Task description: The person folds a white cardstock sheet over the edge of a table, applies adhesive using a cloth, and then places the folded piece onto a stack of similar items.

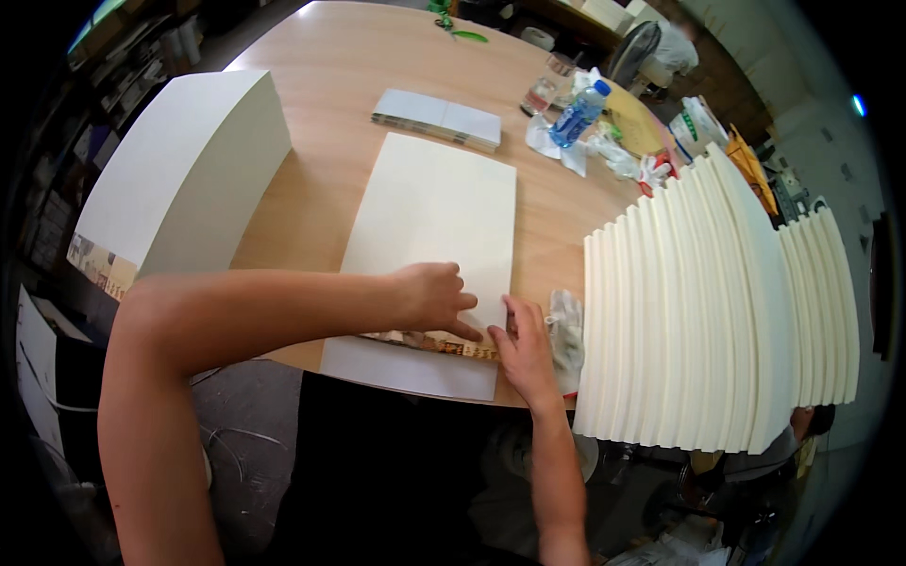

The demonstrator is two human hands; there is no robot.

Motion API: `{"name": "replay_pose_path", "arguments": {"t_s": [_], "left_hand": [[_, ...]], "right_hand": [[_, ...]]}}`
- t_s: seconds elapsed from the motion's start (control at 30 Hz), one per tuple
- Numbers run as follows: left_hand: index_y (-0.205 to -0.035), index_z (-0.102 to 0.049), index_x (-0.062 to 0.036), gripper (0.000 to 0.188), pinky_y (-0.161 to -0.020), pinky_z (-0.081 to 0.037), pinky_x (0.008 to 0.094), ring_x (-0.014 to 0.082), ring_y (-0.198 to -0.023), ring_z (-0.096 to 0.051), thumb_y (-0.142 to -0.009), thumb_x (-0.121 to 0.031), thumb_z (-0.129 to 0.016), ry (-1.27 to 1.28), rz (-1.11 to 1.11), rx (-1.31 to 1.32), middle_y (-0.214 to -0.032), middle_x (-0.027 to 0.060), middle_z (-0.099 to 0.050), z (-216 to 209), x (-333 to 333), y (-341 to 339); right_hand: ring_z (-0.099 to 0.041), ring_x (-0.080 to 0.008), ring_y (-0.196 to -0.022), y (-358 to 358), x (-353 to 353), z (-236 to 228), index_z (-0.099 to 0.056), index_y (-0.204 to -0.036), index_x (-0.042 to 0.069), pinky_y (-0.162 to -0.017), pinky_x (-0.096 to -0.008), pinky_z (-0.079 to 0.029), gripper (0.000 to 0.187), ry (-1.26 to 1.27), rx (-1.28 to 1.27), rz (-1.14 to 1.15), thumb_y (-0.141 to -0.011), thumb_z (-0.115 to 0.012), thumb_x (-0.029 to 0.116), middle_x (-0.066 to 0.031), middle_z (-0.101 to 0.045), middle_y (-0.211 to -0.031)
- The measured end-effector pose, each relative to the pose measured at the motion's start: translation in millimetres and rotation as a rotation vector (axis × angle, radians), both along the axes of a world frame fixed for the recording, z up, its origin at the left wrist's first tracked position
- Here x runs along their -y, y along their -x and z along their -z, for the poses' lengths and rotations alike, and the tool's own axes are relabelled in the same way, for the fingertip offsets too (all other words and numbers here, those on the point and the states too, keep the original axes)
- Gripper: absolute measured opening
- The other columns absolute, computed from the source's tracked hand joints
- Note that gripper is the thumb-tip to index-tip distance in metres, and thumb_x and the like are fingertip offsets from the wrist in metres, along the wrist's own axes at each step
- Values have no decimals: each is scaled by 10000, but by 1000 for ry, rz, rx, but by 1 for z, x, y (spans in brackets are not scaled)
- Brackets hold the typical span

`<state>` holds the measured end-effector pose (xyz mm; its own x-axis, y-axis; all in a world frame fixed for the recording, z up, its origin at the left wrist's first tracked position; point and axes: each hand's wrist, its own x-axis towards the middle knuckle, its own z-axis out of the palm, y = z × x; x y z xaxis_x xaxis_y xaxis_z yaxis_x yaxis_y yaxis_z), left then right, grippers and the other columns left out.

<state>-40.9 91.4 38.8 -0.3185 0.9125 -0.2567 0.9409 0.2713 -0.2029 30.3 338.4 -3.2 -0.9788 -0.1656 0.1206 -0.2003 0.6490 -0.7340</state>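
A large cream sheet (439, 203) lies lengthwise on the wooden table before me, with a narrow printed picture strip (448, 343) along its near end. A pale white sheet (411, 370) sticks out from under that end. My left hand (436, 297) reaches across from the left, most fingers curled, one digit stretched down onto the sheet near the strip. It holds nothing that I can see. My right hand (525, 347) rests at the sheet's right edge, thumb and forefinger apart, the thumb by the end of the strip.
A tall cream paper stack (203, 170) stands at left, ridged cream stacks (679, 311) at right. Beyond the sheet lies a small pile of white cards (439, 118). A blue-capped bottle (579, 115), a glass (547, 87), crumpled tissues and a whitish cloth (566, 335) are on the table.
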Motion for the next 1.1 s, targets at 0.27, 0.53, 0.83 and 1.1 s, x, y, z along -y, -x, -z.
{"name": "replay_pose_path", "arguments": {"t_s": [0.27, 0.53, 0.83, 1.1], "left_hand": [[-1641, -235, -601, 1325, -954, -569, 317, 156, -1207, -686, -626, -252, -1011, 232, 27, 160, -1358, -153, -694, -18, -33, 19], [-1096, -778, -364, 390, -930, -498, 357, 156, -1059, -702, -728, -335, -903, 302, 78, 128, -1003, -112, -777, -11, -34, 29], [-1574, -364, -644, 1025, -908, -591, 364, 208, -1169, -715, -776, -348, -937, 103, 111, 146, -1245, -79, -733, 3, -36, 34], [-1583, -361, -634, 858, -913, -581, 356, 234, -1179, -702, -940, -286, -810, 139, 84, 140, -1275, -78, -715, 0, -22, 32]], "right_hand": [[-663, -382, -1070, -45, -67, 30, -685, -1236, 31, -905, -466, -544, 277, -552, -175, 384, -961, -705, 55, -155, -666, -1134], [-677, -313, -937, -42, 15, -1, -712, -1074, -4, -814, -442, -556, 214, -456, -581, -359, -864, -749, 11, -140, -694, -1048], [-655, -255, -887, -26, 191, 23, -675, -916, 63, -828, -375, -561, 78, -411, -657, -631, -844, -695, 86, -72, -646, -922], [-666, -291, -943, -29, 38, 2, -711, -977, 4, -795, -405, -570, 178, -595, -607, -586, -810, -706, 65, -133, -674, -1001]]}}
